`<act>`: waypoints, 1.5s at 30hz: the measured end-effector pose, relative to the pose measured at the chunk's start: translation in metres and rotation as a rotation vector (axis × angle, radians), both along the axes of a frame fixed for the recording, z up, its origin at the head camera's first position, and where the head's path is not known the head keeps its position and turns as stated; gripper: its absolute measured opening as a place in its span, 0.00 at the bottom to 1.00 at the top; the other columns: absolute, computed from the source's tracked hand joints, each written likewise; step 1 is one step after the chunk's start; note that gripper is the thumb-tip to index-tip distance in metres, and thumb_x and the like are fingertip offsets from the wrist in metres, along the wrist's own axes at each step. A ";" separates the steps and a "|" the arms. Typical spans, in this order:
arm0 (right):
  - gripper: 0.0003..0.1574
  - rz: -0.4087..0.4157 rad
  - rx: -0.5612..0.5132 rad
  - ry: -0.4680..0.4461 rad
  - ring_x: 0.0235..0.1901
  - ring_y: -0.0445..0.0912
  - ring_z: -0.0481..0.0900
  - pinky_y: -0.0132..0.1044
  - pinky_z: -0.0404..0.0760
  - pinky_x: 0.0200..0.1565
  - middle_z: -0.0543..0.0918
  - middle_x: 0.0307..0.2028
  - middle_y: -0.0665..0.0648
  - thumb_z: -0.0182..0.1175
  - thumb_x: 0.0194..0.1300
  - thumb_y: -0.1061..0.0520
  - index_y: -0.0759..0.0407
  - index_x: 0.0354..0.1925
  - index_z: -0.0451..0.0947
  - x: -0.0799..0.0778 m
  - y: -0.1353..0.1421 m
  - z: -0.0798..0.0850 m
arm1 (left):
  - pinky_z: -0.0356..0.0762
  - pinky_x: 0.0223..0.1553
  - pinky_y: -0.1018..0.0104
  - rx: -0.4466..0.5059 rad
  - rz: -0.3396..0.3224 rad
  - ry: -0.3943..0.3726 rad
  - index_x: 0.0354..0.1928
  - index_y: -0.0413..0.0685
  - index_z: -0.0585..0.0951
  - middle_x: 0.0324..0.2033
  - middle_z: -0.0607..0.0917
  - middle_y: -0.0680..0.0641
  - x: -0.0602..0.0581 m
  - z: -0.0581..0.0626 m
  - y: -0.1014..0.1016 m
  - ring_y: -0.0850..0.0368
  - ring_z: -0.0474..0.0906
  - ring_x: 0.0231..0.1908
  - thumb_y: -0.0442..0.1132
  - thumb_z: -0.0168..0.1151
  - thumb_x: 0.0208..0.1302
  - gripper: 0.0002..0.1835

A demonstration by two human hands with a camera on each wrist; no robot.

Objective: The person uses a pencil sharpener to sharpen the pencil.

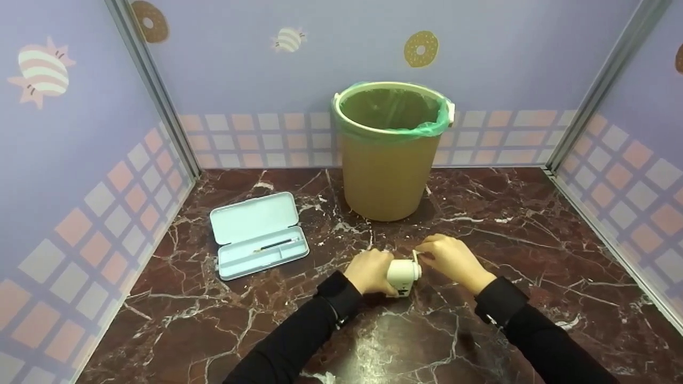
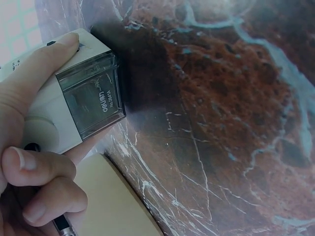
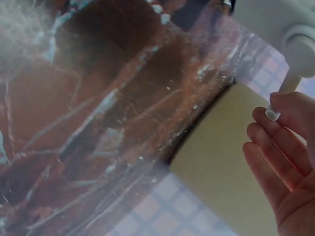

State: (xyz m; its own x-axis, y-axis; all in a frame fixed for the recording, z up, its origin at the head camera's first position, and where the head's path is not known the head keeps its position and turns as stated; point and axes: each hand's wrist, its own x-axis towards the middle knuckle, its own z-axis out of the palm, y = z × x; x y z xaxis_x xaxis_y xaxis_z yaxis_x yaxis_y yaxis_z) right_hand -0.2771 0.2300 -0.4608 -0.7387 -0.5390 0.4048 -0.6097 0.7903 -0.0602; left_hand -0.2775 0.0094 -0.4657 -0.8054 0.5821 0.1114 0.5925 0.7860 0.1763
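While the left hand (image 1: 372, 271) grips the sharpener (image 1: 403, 273) between them, the right hand (image 1: 450, 257) pinches its crank (image 3: 288, 83).

Pencil sharpener (image 1: 401, 271): off-white body, crank handle (image 3: 288, 83) likewise; shavings drawer (image 2: 93, 101) smoky grey, see-through, lettered in white. Pencil case (image 1: 255, 218) plain pale blue; slim writing tool (image 1: 276, 245) in it mostly dark. Bin (image 1: 387, 181) solid tan, rim (image 1: 395, 84) cream, liner (image 1: 428, 129) translucent green. Tabletop (image 1: 533, 277) dark red-brown, marbled with white veins. Wall panels (image 1: 352, 32) lavender: brown and mustard doughnuts, striped sweets, lower band of pink and pale grey squares. Sleeves (image 1: 299, 336) plain black.
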 end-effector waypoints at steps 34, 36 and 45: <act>0.05 0.169 0.018 -0.099 0.24 0.37 0.78 0.31 0.79 0.27 0.85 0.27 0.48 0.74 0.52 0.62 0.54 0.31 0.89 0.057 0.010 -0.012 | 0.84 0.33 0.60 0.014 0.008 -0.014 0.38 0.47 0.85 0.34 0.90 0.49 -0.002 -0.003 0.001 0.53 0.86 0.32 0.53 0.85 0.37 0.27; 0.05 0.185 0.013 -0.087 0.24 0.36 0.77 0.31 0.79 0.27 0.85 0.26 0.48 0.75 0.52 0.61 0.53 0.30 0.89 0.059 0.010 -0.006 | 0.84 0.33 0.60 0.013 0.005 -0.013 0.38 0.47 0.85 0.34 0.90 0.49 -0.002 -0.003 0.001 0.53 0.86 0.32 0.53 0.84 0.37 0.27; 0.11 0.196 -0.039 -0.005 0.30 0.43 0.85 0.36 0.85 0.35 0.89 0.31 0.50 0.76 0.51 0.63 0.55 0.35 0.89 0.057 0.014 0.023 | 0.84 0.32 0.61 -0.014 -0.004 -0.002 0.38 0.48 0.85 0.34 0.90 0.49 -0.001 -0.003 0.002 0.53 0.86 0.32 0.55 0.84 0.38 0.28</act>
State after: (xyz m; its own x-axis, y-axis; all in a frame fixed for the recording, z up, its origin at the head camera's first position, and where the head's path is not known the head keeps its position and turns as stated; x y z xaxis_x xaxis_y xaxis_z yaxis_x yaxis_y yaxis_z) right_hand -0.2197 0.2441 -0.4382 -0.6233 -0.6562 0.4253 -0.7511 0.6538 -0.0919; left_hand -0.2789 0.0109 -0.4682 -0.8030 0.5872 0.1017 0.5957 0.7857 0.1668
